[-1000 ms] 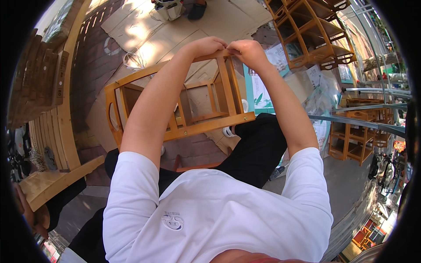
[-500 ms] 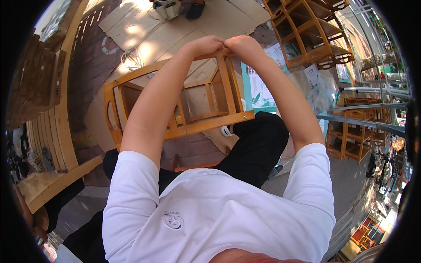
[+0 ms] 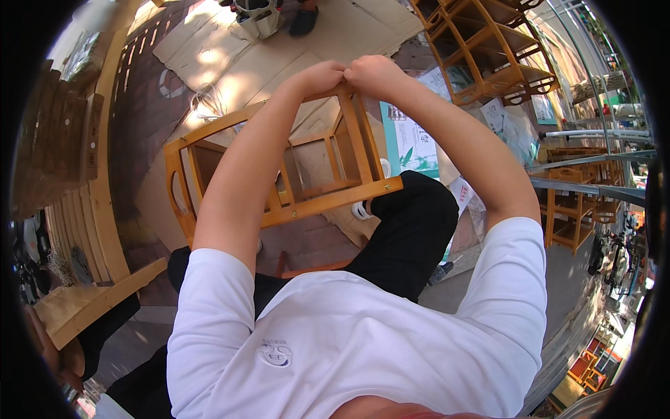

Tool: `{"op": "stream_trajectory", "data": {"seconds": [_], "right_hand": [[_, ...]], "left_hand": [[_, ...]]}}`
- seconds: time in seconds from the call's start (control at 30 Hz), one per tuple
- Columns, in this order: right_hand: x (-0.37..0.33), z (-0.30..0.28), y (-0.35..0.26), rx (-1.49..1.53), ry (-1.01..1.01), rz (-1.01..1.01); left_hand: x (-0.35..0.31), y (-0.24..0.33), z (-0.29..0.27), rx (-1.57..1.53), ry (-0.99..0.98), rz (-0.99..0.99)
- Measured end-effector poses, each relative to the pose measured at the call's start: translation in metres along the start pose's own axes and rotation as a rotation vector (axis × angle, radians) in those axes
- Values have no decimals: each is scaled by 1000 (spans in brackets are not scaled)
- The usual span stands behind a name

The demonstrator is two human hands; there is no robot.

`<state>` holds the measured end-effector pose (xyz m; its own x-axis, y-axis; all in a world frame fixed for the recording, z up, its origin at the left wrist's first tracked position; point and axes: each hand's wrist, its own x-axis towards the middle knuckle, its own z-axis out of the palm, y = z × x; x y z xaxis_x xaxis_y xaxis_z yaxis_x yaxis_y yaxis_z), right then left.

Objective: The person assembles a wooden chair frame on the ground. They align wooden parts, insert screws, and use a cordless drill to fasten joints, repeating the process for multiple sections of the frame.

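An orange-brown wooden shelf unit [image 3: 338, 200] lies in front of my legs, with slatted sides, an oval handle cut-out at its left end and small screws along its near bar. At its far right corner my left hand [image 3: 322, 77] and my right hand [image 3: 374, 72] meet, both closed, fingertips together over the wood. Whatever they pinch is hidden or too small to name. My left forearm crosses above the frame; the right one passes over the papers beside it.
Cardboard sheets [image 3: 356, 31] cover part of the brick floor. Stacked wooden shelves [image 3: 488, 45] stand at the far right, near green-and-white printed sheets [image 3: 412, 143] and clear plastic [image 3: 513, 140]. A wooden bench [image 3: 98, 300] is at left. Far off, a dark shoe [image 3: 304, 21] is beside a pale container [image 3: 259, 19].
My right hand has turned and its elbow has swung outward to the right. Both hands have shifted slightly left, still at the same corner. The shelf unit stays in place.
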<state>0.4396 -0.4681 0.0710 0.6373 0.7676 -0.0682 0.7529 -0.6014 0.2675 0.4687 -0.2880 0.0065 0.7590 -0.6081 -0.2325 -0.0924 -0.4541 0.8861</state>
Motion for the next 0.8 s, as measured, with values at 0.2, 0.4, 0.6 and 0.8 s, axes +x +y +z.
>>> {"op": "stream_trajectory", "data": {"seconds": [0.2,0.4,0.6,0.8], "right_hand": [[-89,-67,25,386,296,285],[-411,-70,-34,600,878,1250],[-718,112,-256,616,1100,2162],[-767,248,-488,804,951,2789]], "left_hand": [[-7,9,8,146,175,149],[-18,12,15,295,277,313],[-28,32,36,562,392,380],[-26,39,62,759,541,342]]}}
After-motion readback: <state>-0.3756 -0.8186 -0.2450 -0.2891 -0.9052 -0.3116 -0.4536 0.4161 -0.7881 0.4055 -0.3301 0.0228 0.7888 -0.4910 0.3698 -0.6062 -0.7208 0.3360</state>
